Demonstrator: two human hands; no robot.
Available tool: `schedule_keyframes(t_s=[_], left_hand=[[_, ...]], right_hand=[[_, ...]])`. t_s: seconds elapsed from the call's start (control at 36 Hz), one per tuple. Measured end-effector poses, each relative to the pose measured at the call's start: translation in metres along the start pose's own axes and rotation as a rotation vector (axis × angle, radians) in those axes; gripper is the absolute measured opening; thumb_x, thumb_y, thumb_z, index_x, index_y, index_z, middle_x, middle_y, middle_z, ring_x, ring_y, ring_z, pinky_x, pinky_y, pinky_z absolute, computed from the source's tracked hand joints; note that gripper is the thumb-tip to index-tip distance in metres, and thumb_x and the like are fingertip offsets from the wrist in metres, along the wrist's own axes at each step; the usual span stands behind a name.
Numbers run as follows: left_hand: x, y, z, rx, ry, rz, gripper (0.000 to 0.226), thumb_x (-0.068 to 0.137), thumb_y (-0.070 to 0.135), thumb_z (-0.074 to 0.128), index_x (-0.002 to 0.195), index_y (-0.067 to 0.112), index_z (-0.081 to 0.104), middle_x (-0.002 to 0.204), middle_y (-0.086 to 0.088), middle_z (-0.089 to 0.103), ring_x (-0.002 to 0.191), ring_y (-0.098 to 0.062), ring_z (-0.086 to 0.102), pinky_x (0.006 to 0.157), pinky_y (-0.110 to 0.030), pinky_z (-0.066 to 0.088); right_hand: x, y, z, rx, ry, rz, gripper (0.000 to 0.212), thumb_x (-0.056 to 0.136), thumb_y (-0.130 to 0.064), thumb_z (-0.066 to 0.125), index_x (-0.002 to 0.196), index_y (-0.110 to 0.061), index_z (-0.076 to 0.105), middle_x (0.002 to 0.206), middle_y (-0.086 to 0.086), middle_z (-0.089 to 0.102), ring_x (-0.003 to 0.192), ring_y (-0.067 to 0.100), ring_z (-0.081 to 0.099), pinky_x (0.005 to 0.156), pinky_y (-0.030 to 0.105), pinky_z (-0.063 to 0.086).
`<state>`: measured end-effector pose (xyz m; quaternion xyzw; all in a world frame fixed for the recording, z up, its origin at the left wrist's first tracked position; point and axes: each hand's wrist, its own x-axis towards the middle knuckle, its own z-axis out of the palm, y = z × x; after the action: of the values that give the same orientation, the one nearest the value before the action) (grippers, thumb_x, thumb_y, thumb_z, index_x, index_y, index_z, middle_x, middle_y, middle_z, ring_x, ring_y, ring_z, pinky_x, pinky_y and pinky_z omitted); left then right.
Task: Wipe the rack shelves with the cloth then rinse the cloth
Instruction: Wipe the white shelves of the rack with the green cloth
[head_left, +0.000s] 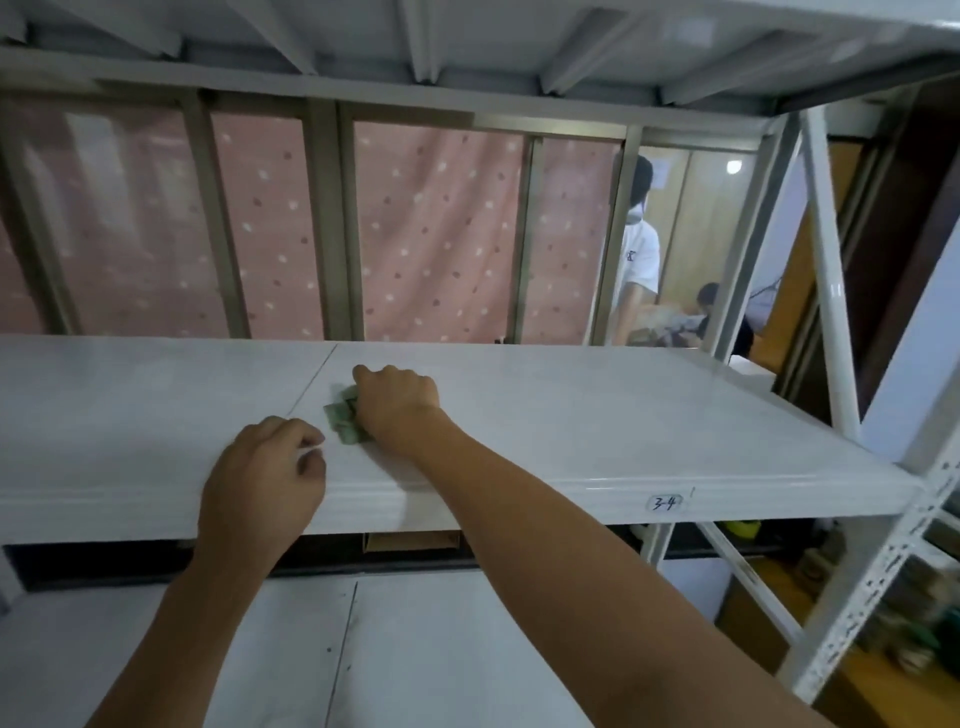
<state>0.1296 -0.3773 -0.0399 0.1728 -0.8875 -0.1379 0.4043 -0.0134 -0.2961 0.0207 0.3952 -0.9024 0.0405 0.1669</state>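
Observation:
A white metal rack fills the view. Its middle shelf (597, 415) lies flat in front of me, with a label reading 3-4 on the front lip. My right hand (397, 402) presses a small green cloth (343, 418) onto this shelf near the panel seam; only the cloth's left edge shows beside my fingers. My left hand (262, 483) rests on the shelf's front edge with its fingers curled and nothing in it. A lower shelf (441, 649) sits beneath my forearms.
The shelf above (467, 47) hangs close overhead. White uprights and a diagonal brace (831, 322) stand at the right. Behind the rack is a window with a pink dotted curtain (441, 234). Two persons (641, 260) are beyond the glass at the right. Boxes sit low right.

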Motion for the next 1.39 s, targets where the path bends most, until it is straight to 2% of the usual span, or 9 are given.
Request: schedule_keyframes(t_s=[0.19,0.47,0.75,0.94,1.06,1.17,1.25,1.31,1.39], left_hand=[[-0.004,0.054,0.024,-0.062,-0.041,0.029,0.012,0.085,0.001,0.069,0.092,0.01,0.075,0.096,-0.004,0.07,0.096,-0.029,0.061,0.081,-0.045,0.054],[-0.009,0.157,0.073,-0.101,-0.147,0.078,0.017,0.089,0.011,0.061,0.087,0.024,0.071,0.094,0.009,0.065,0.094,-0.018,0.057,0.078,-0.039,0.053],[-0.02,0.218,0.101,-0.162,-0.152,0.076,0.017,0.089,0.007,0.062,0.087,0.023,0.071,0.092,0.009,0.063,0.095,-0.017,0.057,0.078,-0.042,0.053],[-0.032,0.237,0.109,-0.246,-0.177,0.179,0.022,0.091,0.002,0.06,0.091,0.02,0.072,0.093,0.011,0.064,0.095,-0.015,0.058,0.084,-0.038,0.052],[-0.04,0.227,0.093,-0.264,-0.213,0.236,0.021,0.095,0.007,0.058,0.096,0.022,0.073,0.1,0.013,0.063,0.101,-0.01,0.055,0.088,-0.032,0.048],[-0.046,0.191,0.07,-0.231,-0.154,0.244,0.009,0.094,0.022,0.068,0.1,0.019,0.073,0.104,0.01,0.062,0.104,-0.012,0.055,0.09,-0.036,0.05],[-0.05,0.158,0.054,-0.182,-0.107,0.234,0.019,0.089,0.032,0.069,0.1,0.017,0.073,0.106,0.006,0.063,0.103,-0.017,0.056,0.088,-0.036,0.05],[-0.055,0.134,0.043,-0.129,-0.067,0.192,0.017,0.088,0.027,0.076,0.1,0.015,0.074,0.106,0.005,0.063,0.104,-0.019,0.057,0.087,-0.037,0.05],[-0.062,0.098,0.023,-0.053,0.001,0.079,0.025,0.083,0.023,0.082,0.103,0.01,0.074,0.107,-0.001,0.065,0.105,-0.023,0.056,0.086,-0.039,0.051]], right_hand=[[-0.032,0.118,-0.008,-0.005,-0.049,0.198,0.027,0.101,-0.027,0.037,0.124,-0.018,0.048,0.116,0.01,0.062,0.104,0.032,0.06,0.075,0.039,0.042],[-0.111,0.305,-0.02,-0.083,-0.034,0.451,0.027,0.102,-0.03,0.033,0.119,-0.017,0.05,0.109,0.011,0.063,0.097,0.032,0.06,0.071,0.038,0.041],[-0.175,0.421,-0.035,-0.31,-0.064,0.518,0.027,0.101,-0.017,0.034,0.123,-0.013,0.051,0.116,0.013,0.061,0.105,0.034,0.059,0.074,0.04,0.045],[-0.207,0.437,-0.054,-0.608,-0.193,0.509,0.024,0.096,-0.01,0.051,0.119,-0.009,0.058,0.108,0.005,0.065,0.1,0.026,0.065,0.064,0.033,0.043],[-0.216,0.433,-0.055,-0.638,-0.171,0.544,0.025,0.095,-0.013,0.055,0.12,-0.011,0.058,0.107,0.006,0.067,0.096,0.027,0.067,0.063,0.035,0.048],[-0.213,0.417,-0.054,-0.471,0.007,0.536,0.029,0.099,-0.017,0.046,0.126,-0.01,0.053,0.116,0.011,0.065,0.104,0.032,0.064,0.077,0.039,0.051],[-0.197,0.376,-0.057,-0.304,0.091,0.509,0.035,0.101,-0.031,0.043,0.128,-0.009,0.051,0.118,0.017,0.063,0.105,0.037,0.061,0.077,0.04,0.047],[-0.176,0.332,-0.059,-0.171,0.135,0.472,0.041,0.102,-0.041,0.039,0.126,-0.01,0.05,0.113,0.018,0.062,0.097,0.037,0.061,0.071,0.04,0.044],[-0.137,0.249,-0.061,0.061,0.167,0.335,0.036,0.101,-0.042,0.041,0.115,-0.013,0.056,0.098,0.013,0.064,0.082,0.032,0.061,0.069,0.04,0.053]])
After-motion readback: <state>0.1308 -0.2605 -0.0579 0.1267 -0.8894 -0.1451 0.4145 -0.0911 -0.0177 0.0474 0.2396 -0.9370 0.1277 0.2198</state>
